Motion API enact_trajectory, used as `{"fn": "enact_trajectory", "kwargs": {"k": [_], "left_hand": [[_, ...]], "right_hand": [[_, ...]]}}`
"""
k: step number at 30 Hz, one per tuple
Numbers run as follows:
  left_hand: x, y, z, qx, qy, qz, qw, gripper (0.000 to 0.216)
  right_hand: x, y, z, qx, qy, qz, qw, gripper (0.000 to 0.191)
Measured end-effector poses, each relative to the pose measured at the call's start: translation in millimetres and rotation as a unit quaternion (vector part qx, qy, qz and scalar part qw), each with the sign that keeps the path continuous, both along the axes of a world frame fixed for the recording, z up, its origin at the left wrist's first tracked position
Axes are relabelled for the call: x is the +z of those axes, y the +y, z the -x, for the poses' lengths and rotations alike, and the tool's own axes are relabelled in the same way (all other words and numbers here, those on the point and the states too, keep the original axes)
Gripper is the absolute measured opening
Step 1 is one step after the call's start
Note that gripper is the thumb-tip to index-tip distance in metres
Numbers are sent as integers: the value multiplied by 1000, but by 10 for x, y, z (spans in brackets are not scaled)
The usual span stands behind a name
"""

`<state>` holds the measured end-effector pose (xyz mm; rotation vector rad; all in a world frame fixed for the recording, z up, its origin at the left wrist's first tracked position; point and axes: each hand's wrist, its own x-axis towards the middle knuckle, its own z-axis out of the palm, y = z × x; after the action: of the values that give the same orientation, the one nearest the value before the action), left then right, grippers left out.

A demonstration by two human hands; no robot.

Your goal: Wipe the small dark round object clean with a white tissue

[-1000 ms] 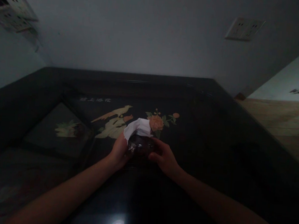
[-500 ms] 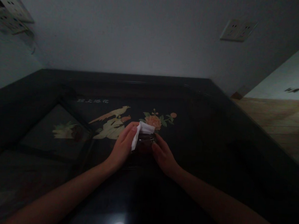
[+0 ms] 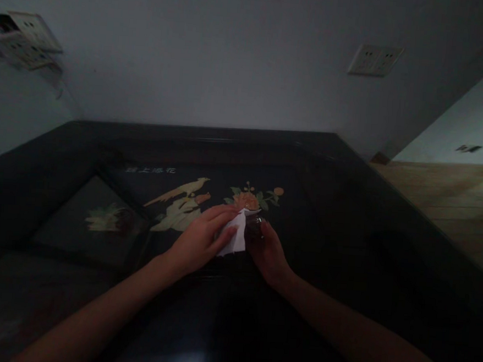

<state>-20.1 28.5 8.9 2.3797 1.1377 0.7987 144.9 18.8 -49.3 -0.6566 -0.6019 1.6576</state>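
Observation:
A small dark glass jar stands on a black lacquered table, almost hidden between my hands. A white tissue drapes over the jar's left side. My left hand presses on the tissue with its fingers laid across it. From the right, my right hand curls round the jar. The room is dim and the jar's contents cannot be made out.
The tabletop carries a painted bird, a flower and a line of characters. A wall with a double socket rises behind it. More sockets sit at upper left. Wooden floor lies to the right.
The tissue went from lying on top of the jar to hanging down its left side. My left hand moved over it, fingers now flatter across the tissue. My right hand stayed on the jar.

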Motion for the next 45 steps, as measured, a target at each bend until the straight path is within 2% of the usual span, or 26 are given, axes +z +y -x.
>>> {"fn": "enact_trajectory", "kwargs": {"k": [3, 6, 12, 15, 17, 21, 25, 29, 33, 37, 39, 41, 45], "left_hand": [[49, -68, -35, 9, 0, 0, 1000, 29], [61, -142, -86, 5, -13, 19, 1000, 33], [39, -156, -119, -80, -10, -27, 996, 41], [5, -114, -107, -72, -6, -18, 997, 43], [-16, -85, -96, -57, -3, -3, 998, 45], [-7, -50, -68, -17, 35, 7, 999, 48], [19, -71, -34, 15, 86, -50, 995, 42], [1, -141, -59, -18, 51, -102, 993, 37], [-12, -157, -118, -63, 26, -32, 997, 44], [-16, -79, -93, -54, 24, 48, 997, 51], [-18, -47, -70, -41, 35, 67, 996, 54], [-17, -35, -60, -23, 54, 63, 996, 54], [-10, -52, -81, 20, 70, 3, 997, 48]], "right_hand": [[-10, -18, 2, 6, -12, -14, 1000, 36], [-39, -27, -8, 0, -41, -25, 999, 32], [-8, -80, -35, 7, -151, -86, 985, 35], [34, -93, -43, 11, -176, -108, 978, 34], [46, -83, -44, 17, -166, -106, 980, 35], [37, -46, -31, 33, -89, -57, 994, 42], [25, -15, -18, 29, -57, -41, 997, 38], [-12, -10, -25, 29, -79, -41, 996, 37], [-3, -54, -50, 9, -164, -77, 983, 33], [83, -75, -73, 35, -226, -115, 967, 30], [104, -63, -73, 40, -220, -109, 969, 33], [101, -44, -64, 40, -196, -92, 976, 38], [89, -17, -40, 35, -118, -55, 991, 41]]}}
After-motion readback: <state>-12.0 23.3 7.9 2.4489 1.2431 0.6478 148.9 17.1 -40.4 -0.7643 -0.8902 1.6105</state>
